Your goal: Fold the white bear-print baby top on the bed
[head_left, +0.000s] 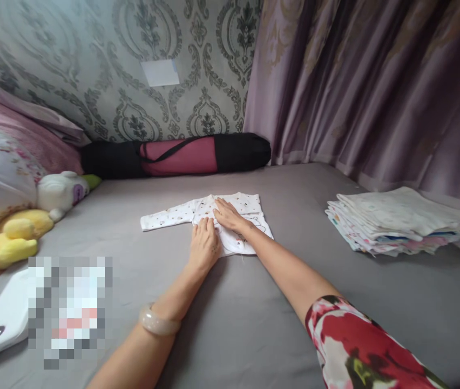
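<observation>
Flat-palmed left hand (204, 241) beside right hand (227, 214) atop baby shirt (209, 219); neither gripping; unfolded sleeve (165, 218) stretching leftward, nearer left.

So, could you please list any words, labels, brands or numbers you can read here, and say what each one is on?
No text can be read.
Baby garment under both hands: small prints and a drawn motif, any lettering too small to read.
White patch on the wallpaper: blank.
Folded cloth stack: patterns only.

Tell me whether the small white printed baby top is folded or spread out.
Partly folded: the small white printed baby top has one sleeve stretched out left, the other side turned in under both hands.
</observation>
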Tool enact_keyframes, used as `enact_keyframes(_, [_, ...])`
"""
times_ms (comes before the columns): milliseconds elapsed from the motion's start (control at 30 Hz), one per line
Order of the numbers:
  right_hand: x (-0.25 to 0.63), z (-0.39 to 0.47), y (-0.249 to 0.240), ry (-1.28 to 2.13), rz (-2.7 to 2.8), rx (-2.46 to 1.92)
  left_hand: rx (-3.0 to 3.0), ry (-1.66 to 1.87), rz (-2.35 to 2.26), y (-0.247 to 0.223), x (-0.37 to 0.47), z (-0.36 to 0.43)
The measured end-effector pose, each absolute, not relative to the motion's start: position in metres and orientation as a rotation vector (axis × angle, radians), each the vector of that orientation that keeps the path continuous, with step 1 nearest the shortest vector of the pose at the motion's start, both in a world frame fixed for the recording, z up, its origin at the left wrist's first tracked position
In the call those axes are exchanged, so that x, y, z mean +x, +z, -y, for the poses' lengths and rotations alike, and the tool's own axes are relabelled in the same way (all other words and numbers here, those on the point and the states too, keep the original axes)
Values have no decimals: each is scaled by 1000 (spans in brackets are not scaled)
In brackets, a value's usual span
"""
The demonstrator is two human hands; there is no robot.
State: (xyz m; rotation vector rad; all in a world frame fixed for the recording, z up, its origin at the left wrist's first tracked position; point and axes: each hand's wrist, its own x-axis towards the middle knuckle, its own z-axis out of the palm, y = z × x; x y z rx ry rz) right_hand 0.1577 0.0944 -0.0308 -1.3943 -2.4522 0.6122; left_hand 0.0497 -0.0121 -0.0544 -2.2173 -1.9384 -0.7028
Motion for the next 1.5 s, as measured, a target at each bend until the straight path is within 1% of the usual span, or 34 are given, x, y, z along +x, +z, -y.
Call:
enact_keyframes(233, [169, -74, -28, 547, 2546, -1344, -2235, -754, 1887, -56, 49, 12])
enact_keyframes(533, [157, -90, -31, 385, 2474, -1460, -2197, -878, 1803, -66, 50, 10])
enact_keyframes(700, [156, -92, -39, 431, 2485, -1498, -2171, -924, 1743, -70, 51, 8])
enact_keyframes(867, [166, -103, -26, 641, 2430, -1431, -2204, -885, 1783, -59, 54, 11])
enact_keyframes(933, [175, -109, -19, 585, 2356, -1456, -2229, -865, 1809, -55, 57, 13])
enact_keyframes(1000, [186, -113, -16, 450, 2282, -1563, -2262, -821, 1818, -55, 60, 14])
enact_keyframes(1067, [195, -116, -18, 348, 2239, -1689, -2317, -746, 1809, -56, 63, 16])
enact_keyframes(1167, [203, -114, -30, 289, 2242, -1784, -2431, -589, 1804, -60, 64, 18])
enact_keyframes(1333, [204, -113, -42, 292, 2252, -1808, -2511, -416, 1817, -60, 63, 20])
enact_keyframes(1500, [212, -114, -28, 405, 2267, -1749, -2459, -436, 1808, -55, 65, 20])
